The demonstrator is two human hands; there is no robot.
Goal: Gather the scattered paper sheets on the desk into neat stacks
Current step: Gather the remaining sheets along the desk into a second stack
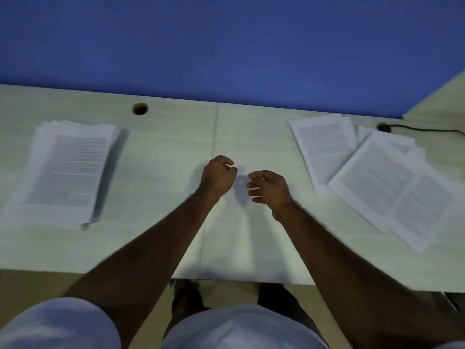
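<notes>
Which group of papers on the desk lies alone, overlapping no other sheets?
The stack on the left, near the round hole; the far right pile and near right pile overlap.

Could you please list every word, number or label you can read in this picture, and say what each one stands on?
No text can be read.
The left stack: printed lines, too blurred to read.
The loose sheets on the right: printed lines, too blurred to read.
The desk: no lettering visible.
</notes>
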